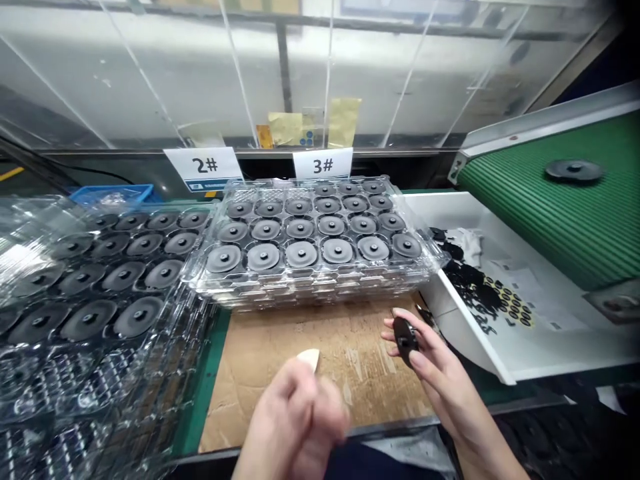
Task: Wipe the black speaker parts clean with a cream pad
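Note:
My right hand [430, 367] grips a black oval disc [404, 341] with a small central knob, tilted on edge between thumb and fingers. Closed around a small cream-white pointed piece [309, 359] is my left hand [305, 413], somewhat blurred; only the tip of the piece shows, so its kind is unclear. Both hands are above a brown cardboard sheet [280, 393]. Beyond them stands a stack of clear plastic trays [300, 283], its top tray holding rows of similar grey-black discs [301, 253].
More clear trays [145, 400] with discs fill the left. At right, a white bin [540, 360] contains black scraps and yellow-backed rings. A green conveyor belt [565, 213] carries one disc [574, 171]. Labels 2# [204, 167] and 3# [323, 165] stand behind the trays.

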{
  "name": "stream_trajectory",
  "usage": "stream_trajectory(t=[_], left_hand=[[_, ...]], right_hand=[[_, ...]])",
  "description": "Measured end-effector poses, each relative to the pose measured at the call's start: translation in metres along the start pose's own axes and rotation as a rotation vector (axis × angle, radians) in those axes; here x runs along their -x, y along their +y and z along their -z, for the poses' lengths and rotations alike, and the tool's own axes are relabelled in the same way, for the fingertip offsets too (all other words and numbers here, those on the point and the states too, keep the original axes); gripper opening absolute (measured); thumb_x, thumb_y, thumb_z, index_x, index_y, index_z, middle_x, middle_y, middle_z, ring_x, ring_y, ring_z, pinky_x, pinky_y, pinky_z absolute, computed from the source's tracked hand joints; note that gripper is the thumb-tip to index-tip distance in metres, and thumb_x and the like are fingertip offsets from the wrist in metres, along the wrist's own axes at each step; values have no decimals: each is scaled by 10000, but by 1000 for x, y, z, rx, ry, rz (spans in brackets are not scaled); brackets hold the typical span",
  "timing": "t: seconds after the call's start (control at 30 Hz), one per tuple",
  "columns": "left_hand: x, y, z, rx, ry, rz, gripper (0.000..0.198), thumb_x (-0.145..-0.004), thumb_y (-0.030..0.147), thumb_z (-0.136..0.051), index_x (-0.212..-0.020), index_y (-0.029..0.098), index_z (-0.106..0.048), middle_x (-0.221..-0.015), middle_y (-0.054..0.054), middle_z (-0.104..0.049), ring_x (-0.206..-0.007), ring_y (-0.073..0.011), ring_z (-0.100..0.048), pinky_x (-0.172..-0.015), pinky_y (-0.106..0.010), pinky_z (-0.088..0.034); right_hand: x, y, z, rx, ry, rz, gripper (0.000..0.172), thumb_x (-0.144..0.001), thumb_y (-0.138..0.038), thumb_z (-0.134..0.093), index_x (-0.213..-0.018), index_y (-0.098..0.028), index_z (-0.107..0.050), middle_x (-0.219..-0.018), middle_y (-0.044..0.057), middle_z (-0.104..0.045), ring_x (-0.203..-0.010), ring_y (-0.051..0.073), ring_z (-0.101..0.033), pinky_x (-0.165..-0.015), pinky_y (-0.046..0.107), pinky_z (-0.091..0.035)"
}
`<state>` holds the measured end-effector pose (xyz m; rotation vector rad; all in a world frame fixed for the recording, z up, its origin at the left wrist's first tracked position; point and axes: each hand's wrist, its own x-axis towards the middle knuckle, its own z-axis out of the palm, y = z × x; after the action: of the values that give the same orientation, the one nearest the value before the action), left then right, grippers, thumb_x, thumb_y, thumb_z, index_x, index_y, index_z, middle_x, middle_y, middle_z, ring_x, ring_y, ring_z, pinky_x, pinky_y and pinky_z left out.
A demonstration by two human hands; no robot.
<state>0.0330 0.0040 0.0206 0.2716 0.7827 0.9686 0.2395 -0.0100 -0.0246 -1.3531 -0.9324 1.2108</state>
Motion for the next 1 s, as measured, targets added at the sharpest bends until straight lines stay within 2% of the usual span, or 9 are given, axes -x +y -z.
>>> stream_trajectory(t=[0.1, 0.17, 0.23, 0.37, 0.53, 0.63, 0.8, 0.93, 1.0], left_hand=[[-18, 0, 7, 217, 216, 49, 145, -592, 189, -781, -670, 225, -663, -711, 6, -724, -554, -77, -585, -493, -173, -464], [-22, -2, 14, 300, 335, 65, 153, -614, 122, -760, -709, 170, -650, -765, -31, -733, -580, -73, -604, -480, -156, -453], [-21, -2, 21, 306, 367, 68, 123, -650, 111, -730, -728, 151, -643, -791, -58, -734, -602, -92, -623, -478, -171, -461], [-14, 8, 34, 326, 333, 44, 129, -648, 127, -734, -728, 142, -635, -791, -63, -728, -623, -102, -630, -493, -176, -464], [-16, 21, 49, 362, 312, 18, 216, -564, 160, -793, -712, 164, -635, -765, -57, -734, -616, -104, -637, -484, -165, -452], [-19, 23, 60, 343, 263, -11, 263, -506, 158, -821, -703, 183, -648, -829, -62, -742, -695, -131, -662, -503, -163, -465], [-19, 19, 85, 149, 77, -280, 606, -358, 270, -860, -931, 257, -663, -1141, -70, -656, -1065, -222, -575, -787, -224, -483], [-15, 13, 103, -104, 9, -351, 649, -511, 313, -814, -1112, 272, -571, -1282, -101, -549, -1231, -262, -425, -975, -319, -355], [-13, 11, 109, -153, 1, -334, 653, -543, 338, -796, -1141, 282, -540, -1321, -94, -509, -1270, -275, -368, -1035, -373, -280]], right_hand=[[2, 6, -14, -5, -21, -61, 479, -790, -428, -592, -1225, -270, -466, -1253, 102, -508, -1083, 246, -533, -885, 380, -453], [4, 12, -24, -12, -22, -101, 478, -775, -431, -610, -1208, -270, -488, -1256, 100, -507, -1088, 247, -528, -875, 374, -459], [5, 16, -35, -18, -42, -139, 478, -764, -433, -622, -1198, -271, -502, -1253, 98, -512, -1091, 248, -524, -860, 365, -464], [6, 19, -59, -67, -101, -209, 462, -767, -438, -616, -1188, -273, -521, -1232, 92, -535, -1045, 238, -548, -830, 345, -460], [5, 16, -85, -375, -218, -377, 391, -833, -468, -489, -1162, -268, -555, -1164, 89, -587, -963, 230, -585, -792, 354, -449], [4, 18, -102, -515, -302, -500, 473, -833, -573, -388, -1102, -248, -600, -1084, 99, -623, -825, 213, -609, -716, 348, -455], [2, 25, -132, -728, -374, -698, 513, -786, -619, -412, -1048, -230, -620, -975, 74, -651, -620, 138, -561, -570, 254, -419], [2, 27, -147, -841, -258, -783, 406, -841, -518, -418, -1016, -204, -606, -887, 40, -653, -550, 110, -545, -534, 225, -401], [3, 27, -152, -793, -227, -801, 395, -863, -503, -394, -981, -185, -597, -797, 27, -643, -477, 92, -525, -482, 208, -379]])
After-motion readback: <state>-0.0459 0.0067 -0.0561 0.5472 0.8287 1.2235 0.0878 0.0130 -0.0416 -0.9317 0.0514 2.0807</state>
